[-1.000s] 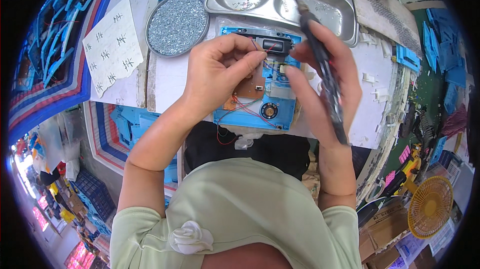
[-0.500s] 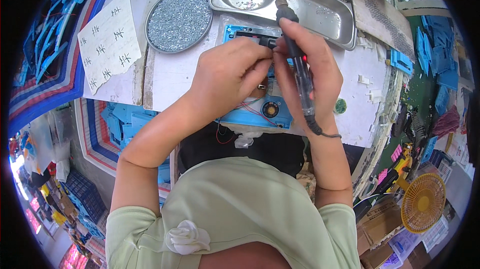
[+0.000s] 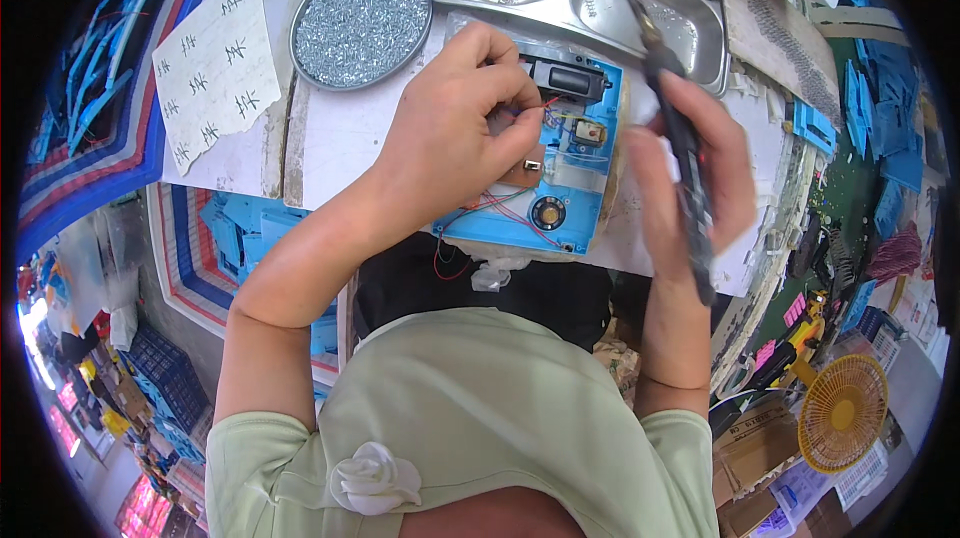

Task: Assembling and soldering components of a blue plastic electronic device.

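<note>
A blue plastic casing point(image 3: 590, 200) lies before me with its inside facing up. It holds a round speaker point(image 3: 548, 213), a black box-shaped part point(image 3: 568, 79), a small brown board and thin coloured wires. Over its left side, my left hand point(image 3: 465, 103) is closed in a pinch; thin wires run at its fingertips, though what is between them is partly hidden. My right hand point(image 3: 705, 173) grips a black soldering iron point(image 3: 686, 153), blurred by motion, to the right of the casing. The iron's tip points up and away, over the metal tray.
A round dish point(image 3: 362, 26) full of small silvery screws stands at the back left, beside a compartmented metal tray point(image 3: 560, 10). A handwritten paper sheet point(image 3: 217, 73) lies at the left. Blue plastic parts point(image 3: 812, 128) and a yellow fan point(image 3: 843, 413) are on the right.
My right hand has moved right with the soldering iron, away from my left hand, uncovering the casing's right side. My left hand stays pinched in nearly the same spot.
</note>
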The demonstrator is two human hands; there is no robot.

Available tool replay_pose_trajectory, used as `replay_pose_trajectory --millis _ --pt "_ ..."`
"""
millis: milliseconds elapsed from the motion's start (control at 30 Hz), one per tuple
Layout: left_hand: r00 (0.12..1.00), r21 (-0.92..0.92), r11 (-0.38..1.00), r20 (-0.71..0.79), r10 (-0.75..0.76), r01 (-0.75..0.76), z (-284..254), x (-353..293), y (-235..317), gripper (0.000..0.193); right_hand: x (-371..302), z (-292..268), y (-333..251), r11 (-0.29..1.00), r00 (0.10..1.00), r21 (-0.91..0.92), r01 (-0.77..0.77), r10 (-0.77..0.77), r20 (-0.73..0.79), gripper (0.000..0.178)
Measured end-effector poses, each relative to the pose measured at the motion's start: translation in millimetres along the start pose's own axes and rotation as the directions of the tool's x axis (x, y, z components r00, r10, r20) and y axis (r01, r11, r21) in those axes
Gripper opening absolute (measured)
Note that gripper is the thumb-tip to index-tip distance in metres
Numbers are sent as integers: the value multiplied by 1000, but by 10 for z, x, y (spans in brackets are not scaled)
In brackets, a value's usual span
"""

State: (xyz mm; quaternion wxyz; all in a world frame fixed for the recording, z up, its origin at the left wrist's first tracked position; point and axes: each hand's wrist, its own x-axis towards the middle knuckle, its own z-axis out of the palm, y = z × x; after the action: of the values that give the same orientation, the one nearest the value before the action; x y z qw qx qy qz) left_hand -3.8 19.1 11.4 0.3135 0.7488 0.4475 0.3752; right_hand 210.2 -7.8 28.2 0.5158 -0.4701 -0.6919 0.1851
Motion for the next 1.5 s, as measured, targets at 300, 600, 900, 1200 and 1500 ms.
replay_pose_trajectory --millis 300,600,900,1200,1500 --pt "999 73 997 -25 -20 22 43 -7 -17 8 -211 -359 -94 999 999 51 0 -3 48 29" --pt "999 78 997 -43 -10 13 56 -22 -30 8 -306 -312 -30 993 972 46 112 -119 202 26" --pt "998 50 999 -54 -13 15 60 -23 -43 8 -273 -222 -9 987 963 -4 159 -155 220 29" --pt "998 40 999 -66 -23 25 69 -26 -30 8 -205 -302 44 938 894 -75 339 -297 336 32" --pt "996 49 999 -87 -20 24 91 -24 -29 7 -160 -335 14 988 946 -1 155 -148 288 26"
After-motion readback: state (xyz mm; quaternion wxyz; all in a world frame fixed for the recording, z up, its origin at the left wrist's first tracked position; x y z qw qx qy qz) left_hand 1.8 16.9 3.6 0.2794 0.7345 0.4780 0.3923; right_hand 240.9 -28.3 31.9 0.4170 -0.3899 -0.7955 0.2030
